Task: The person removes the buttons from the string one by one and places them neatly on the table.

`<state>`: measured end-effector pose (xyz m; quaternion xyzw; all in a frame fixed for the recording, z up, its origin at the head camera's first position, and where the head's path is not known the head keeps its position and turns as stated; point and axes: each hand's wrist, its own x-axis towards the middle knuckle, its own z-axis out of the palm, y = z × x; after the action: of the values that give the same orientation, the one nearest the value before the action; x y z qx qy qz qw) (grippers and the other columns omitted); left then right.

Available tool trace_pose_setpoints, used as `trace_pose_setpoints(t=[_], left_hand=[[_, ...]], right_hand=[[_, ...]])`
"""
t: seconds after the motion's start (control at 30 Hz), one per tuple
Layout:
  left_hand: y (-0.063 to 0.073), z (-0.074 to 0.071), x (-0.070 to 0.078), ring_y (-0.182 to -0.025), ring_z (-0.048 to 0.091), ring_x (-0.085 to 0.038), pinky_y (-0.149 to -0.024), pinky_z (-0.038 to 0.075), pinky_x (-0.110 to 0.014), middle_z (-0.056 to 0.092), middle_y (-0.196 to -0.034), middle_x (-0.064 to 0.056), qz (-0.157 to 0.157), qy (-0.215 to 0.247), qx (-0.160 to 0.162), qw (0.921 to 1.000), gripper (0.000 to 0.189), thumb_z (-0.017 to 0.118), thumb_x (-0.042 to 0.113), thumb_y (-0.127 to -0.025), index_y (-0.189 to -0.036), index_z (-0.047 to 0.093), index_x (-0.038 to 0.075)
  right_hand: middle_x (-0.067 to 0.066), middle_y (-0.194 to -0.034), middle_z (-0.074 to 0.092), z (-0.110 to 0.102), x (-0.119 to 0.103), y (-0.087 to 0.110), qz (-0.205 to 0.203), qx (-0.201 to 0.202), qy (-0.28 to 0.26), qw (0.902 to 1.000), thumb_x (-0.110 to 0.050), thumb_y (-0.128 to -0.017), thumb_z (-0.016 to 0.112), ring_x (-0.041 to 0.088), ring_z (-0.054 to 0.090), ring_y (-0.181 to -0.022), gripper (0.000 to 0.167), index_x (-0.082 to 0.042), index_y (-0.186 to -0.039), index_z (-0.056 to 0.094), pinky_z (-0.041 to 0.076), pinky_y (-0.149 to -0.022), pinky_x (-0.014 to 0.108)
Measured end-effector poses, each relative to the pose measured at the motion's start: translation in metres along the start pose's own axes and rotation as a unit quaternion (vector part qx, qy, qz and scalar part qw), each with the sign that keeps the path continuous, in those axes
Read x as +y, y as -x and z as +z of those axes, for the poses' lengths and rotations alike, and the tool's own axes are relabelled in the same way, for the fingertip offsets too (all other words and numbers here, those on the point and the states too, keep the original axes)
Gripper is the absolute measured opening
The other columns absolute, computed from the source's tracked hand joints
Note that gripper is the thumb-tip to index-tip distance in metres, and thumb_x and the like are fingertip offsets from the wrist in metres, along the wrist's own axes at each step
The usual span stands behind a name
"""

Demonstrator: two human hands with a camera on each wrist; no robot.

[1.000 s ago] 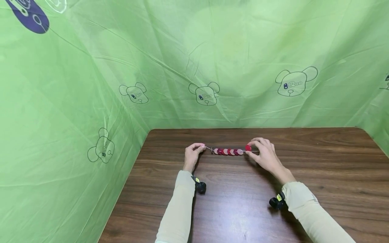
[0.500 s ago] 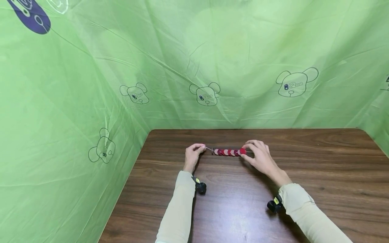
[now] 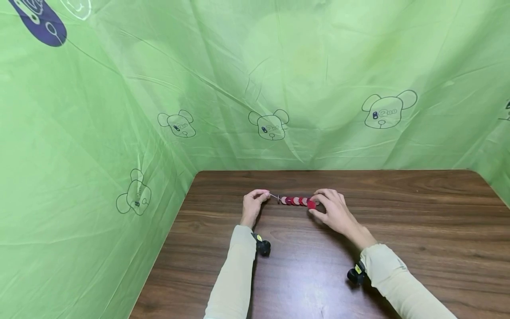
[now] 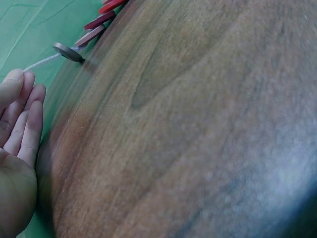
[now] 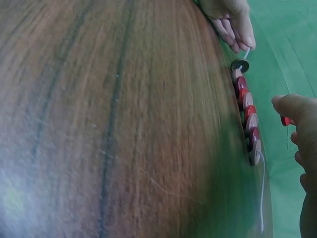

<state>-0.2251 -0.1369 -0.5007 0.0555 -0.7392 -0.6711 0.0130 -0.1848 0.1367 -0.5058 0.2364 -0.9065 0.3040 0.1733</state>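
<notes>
A row of flat round discs [image 3: 295, 200] in pale pink, red and dark maroon lies strung on a thin white cord [image 5: 262, 198] on the table. At the row's left end sits a dark grey disc [image 4: 68, 52], tilted on the cord. My left hand [image 3: 251, 207] pinches the cord just beyond it with thumb and fingertips. Between the thumb and fingers of my right hand [image 3: 334, 213] is a single red disc [image 3: 312, 204], held at the right part of the row and partly covering it. The right wrist view shows this disc apart from the strung ones.
A brown wood-grain table [image 3: 303, 266] lies beneath both hands. Green sheeting [image 3: 318, 66] with printed bear faces rises behind it and along the left. Each wrist carries a small black camera [image 3: 263, 247].
My right hand has moved left with the red disc, from beyond the row's right end to over its right part, and slightly nearer. My left hand stays in place on the cord.
</notes>
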Motion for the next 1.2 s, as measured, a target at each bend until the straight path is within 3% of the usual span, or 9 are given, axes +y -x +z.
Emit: trace_pose_setpoints(t=[0.3, 0.57, 0.73, 0.97, 1.2], left_hand=[[-0.015, -0.001, -0.026, -0.099, 0.066, -0.036, -0.088, 0.055, -0.038, 0.070, -0.101, -0.026, -0.009, 0.017, 0.002, 0.9998, 0.022, 0.071, 0.013, -0.086, -0.100, 0.072, -0.004], [-0.015, 0.001, -0.031, -0.083, 0.069, -0.016, -0.078, 0.056, -0.024, 0.073, -0.092, -0.016, 0.006, 0.011, 0.024, 0.9996, 0.018, 0.073, 0.014, -0.085, -0.096, 0.074, 0.001], [-0.015, 0.002, -0.031, -0.076, 0.068, -0.009, -0.074, 0.056, -0.023, 0.074, -0.086, -0.012, 0.017, 0.019, 0.028, 0.9993, 0.014, 0.072, 0.009, -0.085, -0.094, 0.073, -0.001], [-0.016, 0.002, -0.031, -0.079, 0.069, -0.013, -0.077, 0.056, -0.025, 0.074, -0.088, -0.014, 0.008, 0.013, 0.025, 0.9996, 0.019, 0.073, 0.014, -0.085, -0.095, 0.073, -0.001], [-0.016, 0.000, -0.031, -0.095, 0.069, -0.030, -0.088, 0.055, -0.037, 0.071, -0.098, -0.022, 0.001, 0.016, 0.008, 0.9999, 0.024, 0.072, 0.016, -0.086, -0.101, 0.072, -0.003]], right_hand=[[0.009, -0.117, 0.059, 0.005, -0.011, 0.000, -0.026, -0.008, -0.002, 0.9996, -0.025, -0.077, 0.080, 0.031, 0.047, -0.114, 0.031, -0.011, -0.102, 0.068, 0.033, -0.092, 0.052], [0.008, -0.116, 0.060, 0.012, -0.020, 0.001, -0.041, -0.018, 0.000, 0.9990, -0.027, -0.077, 0.079, 0.031, 0.048, -0.114, 0.029, -0.013, -0.100, 0.067, 0.035, -0.092, 0.050], [0.008, -0.117, 0.059, 0.017, -0.023, 0.002, -0.040, -0.028, 0.003, 0.9988, -0.028, -0.078, 0.079, 0.031, 0.048, -0.115, 0.027, -0.015, -0.098, 0.067, 0.035, -0.094, 0.051], [0.010, -0.117, 0.059, 0.022, -0.027, 0.003, -0.044, -0.040, 0.004, 0.9982, -0.030, -0.077, 0.079, 0.032, 0.048, -0.114, 0.027, -0.016, -0.098, 0.068, 0.035, -0.095, 0.053], [0.011, -0.118, 0.059, 0.026, -0.030, 0.005, -0.049, -0.058, 0.000, 0.9971, -0.032, -0.076, 0.080, 0.031, 0.048, -0.114, 0.027, -0.017, -0.095, 0.068, 0.035, -0.096, 0.052]])
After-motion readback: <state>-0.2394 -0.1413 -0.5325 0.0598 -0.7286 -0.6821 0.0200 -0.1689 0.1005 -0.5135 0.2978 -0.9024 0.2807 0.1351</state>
